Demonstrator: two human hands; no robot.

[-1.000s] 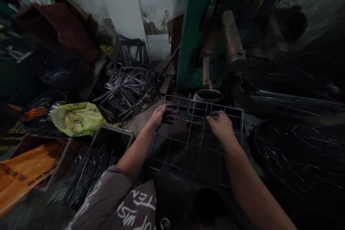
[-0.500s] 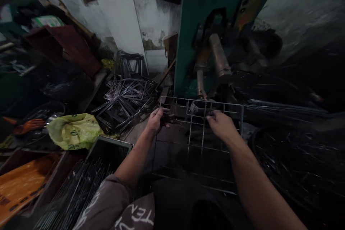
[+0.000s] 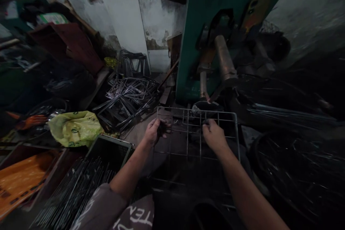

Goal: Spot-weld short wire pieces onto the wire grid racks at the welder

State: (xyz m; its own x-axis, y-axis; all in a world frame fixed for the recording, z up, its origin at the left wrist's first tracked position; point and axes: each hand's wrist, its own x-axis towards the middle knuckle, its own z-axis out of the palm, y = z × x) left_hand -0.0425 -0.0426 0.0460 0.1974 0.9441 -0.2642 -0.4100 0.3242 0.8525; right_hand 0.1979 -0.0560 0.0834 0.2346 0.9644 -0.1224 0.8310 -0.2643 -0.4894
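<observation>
Both of my hands hold a rectangular wire grid rack (image 3: 229, 115) flat in front of me. My left hand (image 3: 154, 132) grips its left side near the far corner. My right hand (image 3: 213, 136) is closed on a cross wire near the middle of the far part. The rack's far edge lies just under the metal arm (image 3: 225, 61) of a green machine (image 3: 194, 43), above a round dark base (image 3: 207, 105). The near part of the rack fades into shadow over my lap.
A heap of bent wire frames (image 3: 126, 97) lies on the floor to the left. A crate of straight wire rods (image 3: 81, 183) stands at my left knee, beside a yellow bag (image 3: 74, 127) and an orange tray (image 3: 18, 179). Long rods (image 3: 291, 115) and dark coils fill the right.
The rack has slid a little toward me and to the left under the machine arm. My hands shifted with it, and my head tilted up between the first two frames.
</observation>
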